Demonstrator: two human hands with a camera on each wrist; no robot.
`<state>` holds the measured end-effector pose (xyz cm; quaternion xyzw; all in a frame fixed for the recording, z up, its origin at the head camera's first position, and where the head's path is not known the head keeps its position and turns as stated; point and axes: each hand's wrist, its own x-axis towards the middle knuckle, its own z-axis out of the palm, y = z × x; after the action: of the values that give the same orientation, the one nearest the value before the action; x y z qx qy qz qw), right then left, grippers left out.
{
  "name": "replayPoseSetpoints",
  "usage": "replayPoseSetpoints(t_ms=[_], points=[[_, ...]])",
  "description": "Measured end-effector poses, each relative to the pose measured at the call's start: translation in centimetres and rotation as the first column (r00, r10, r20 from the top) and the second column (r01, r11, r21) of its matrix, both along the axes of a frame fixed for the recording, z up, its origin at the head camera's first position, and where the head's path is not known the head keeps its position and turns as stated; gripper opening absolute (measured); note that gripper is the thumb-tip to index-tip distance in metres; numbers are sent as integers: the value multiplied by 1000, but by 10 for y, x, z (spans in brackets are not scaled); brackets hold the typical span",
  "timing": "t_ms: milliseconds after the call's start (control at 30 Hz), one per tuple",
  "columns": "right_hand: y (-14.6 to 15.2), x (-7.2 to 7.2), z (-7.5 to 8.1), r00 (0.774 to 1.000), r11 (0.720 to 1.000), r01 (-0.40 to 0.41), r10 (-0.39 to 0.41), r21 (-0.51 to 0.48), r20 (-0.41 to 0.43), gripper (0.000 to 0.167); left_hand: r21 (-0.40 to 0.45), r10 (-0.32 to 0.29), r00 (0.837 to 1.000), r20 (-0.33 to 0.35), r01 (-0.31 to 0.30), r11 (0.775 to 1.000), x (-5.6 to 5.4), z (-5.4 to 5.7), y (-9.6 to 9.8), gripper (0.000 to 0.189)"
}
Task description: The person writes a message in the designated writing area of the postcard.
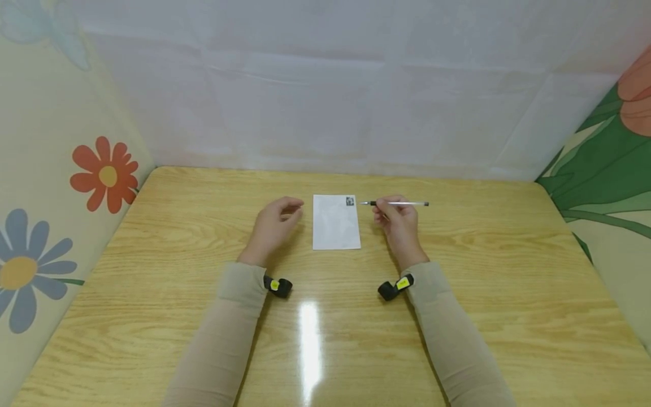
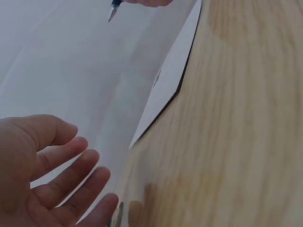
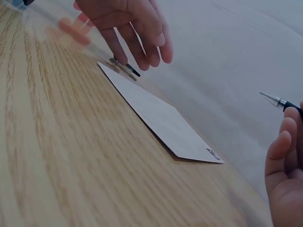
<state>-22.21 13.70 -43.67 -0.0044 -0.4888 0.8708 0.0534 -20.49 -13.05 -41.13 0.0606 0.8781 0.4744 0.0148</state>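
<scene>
A white paper sheet or card [image 1: 335, 223] lies on the wooden table, a small dark printed square [image 1: 350, 201] in its far right corner. To its right, my right hand [image 1: 402, 223] pinches a pen [image 1: 418, 203] with a clear barrel; its bare metal tip [image 3: 271, 98] points left, above the table. On the sheet's left side, my left hand [image 1: 274, 223] hovers with relaxed, slightly bent fingers [image 2: 78, 175] and nothing in them. Just past those fingers a slim dark piece [image 3: 128, 68] lies on the table, hidden behind the left hand in the head view.
The wooden table [image 1: 178, 339] ends at a white cloth backdrop [image 1: 305, 113]. Flower-painted panels [image 1: 46, 130] stand along the left and right. Each sleeve cuff bears a black wrist camera [image 1: 280, 286]. A bright glare streak crosses the near tabletop.
</scene>
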Motion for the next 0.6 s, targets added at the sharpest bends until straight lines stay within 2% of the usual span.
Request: replayPoseSetpoints(t_ms=[167, 400, 600], points=[[0, -1, 0, 1000, 1000, 4, -4, -2, 3, 22, -78, -90, 996, 10, 90, 993, 3, -1, 3, 42], [0, -1, 1, 1000, 1000, 18, -18, 0, 8, 23, -106, -190, 981, 25, 192, 976, 3, -6, 7, 51], [0, -1, 0, 1000, 1000, 13, -13, 4, -10, 24, -154, -236, 971, 31, 238, 959, 2, -9, 9, 57]])
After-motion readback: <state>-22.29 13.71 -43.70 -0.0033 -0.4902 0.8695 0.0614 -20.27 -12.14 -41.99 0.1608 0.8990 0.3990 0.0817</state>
